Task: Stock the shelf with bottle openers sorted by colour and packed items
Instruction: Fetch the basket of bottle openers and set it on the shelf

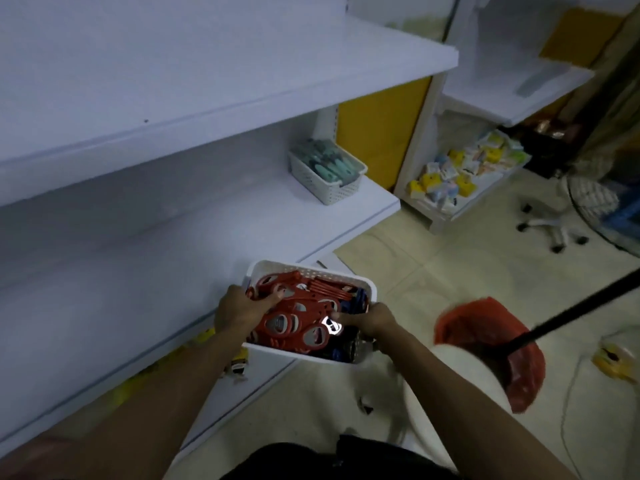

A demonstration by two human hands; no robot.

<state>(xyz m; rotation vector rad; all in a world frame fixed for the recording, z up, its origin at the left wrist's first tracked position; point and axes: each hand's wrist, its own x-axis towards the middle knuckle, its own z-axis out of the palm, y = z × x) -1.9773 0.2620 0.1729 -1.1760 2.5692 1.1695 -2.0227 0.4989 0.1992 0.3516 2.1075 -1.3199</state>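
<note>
Your left hand (242, 311) grips red bottle openers (294, 318), fanned rightward from its fingers; your right hand (369, 322) clasps the white basket (304, 270) rim beside the blue openers (358, 299).

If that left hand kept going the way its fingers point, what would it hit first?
The red bottle openers in the white basket; fingers of the left hand seem to touch them, though depth is unclear.

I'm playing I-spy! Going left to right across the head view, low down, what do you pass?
Left hand gripping red openers → right hand on the basket rim → red bag → yellow packet.
</note>
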